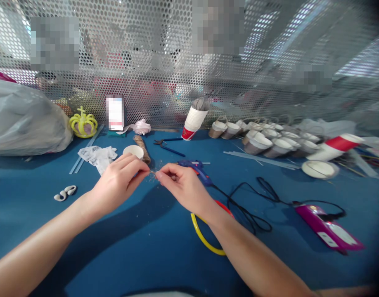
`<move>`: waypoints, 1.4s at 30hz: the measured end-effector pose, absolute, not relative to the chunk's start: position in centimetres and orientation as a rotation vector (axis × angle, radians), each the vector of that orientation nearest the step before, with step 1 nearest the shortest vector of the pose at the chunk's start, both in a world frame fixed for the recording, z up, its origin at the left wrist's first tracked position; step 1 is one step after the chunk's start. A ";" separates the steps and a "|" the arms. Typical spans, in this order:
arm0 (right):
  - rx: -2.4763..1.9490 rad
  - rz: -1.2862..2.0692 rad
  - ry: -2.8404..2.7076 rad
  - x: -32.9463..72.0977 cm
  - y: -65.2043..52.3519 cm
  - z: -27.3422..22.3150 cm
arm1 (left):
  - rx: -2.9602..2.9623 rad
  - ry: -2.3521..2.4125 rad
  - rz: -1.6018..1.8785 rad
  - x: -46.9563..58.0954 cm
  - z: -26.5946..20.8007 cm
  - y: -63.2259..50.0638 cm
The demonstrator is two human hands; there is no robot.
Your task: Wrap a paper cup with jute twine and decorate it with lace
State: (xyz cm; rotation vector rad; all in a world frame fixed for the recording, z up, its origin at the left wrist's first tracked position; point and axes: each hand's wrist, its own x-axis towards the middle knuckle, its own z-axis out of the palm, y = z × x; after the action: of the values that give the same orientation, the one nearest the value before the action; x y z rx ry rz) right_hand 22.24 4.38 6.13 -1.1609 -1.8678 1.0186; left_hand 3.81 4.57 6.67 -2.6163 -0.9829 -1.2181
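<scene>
My left hand (123, 175) and my right hand (180, 181) meet over the middle of the blue table, fingertips pinched close together. A thin brownish strand (152, 172) spans the small gap between them, its ends hidden by the fingers. Behind my left hand is a white paper cup (133, 152), partly covered by it. A brown wrapped roll (142, 149) lies beside the cup. The blue hot glue gun (202, 171) rests just beyond my right hand. Under my right forearm lies a yellow and red ring (204, 237).
Blue-handled pliers (171, 147) and a stack of paper cups (194, 119) stand farther back. Several wrapped cups (257, 142) crowd the right rear. A black cord (248, 206) runs to a purple power strip (330, 229). Crumpled white plastic (98, 156) lies left.
</scene>
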 end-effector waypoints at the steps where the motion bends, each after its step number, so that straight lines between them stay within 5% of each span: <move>1: -1.159 1.017 -1.871 22.3 4.4 6.1 | -2.615 -0.982 -1.218 3.8 6.7 4.6; 42: -1.128 1.111 -1.901 22.8 4.1 6.9 | -2.702 -0.970 -1.288 3.2 7.0 4.9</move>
State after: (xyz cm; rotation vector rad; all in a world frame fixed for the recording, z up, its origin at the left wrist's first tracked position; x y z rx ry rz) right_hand 22.78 4.06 6.91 -1.1277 -1.9007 1.1113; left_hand 3.19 4.94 7.02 -2.7023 -0.9700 -1.2876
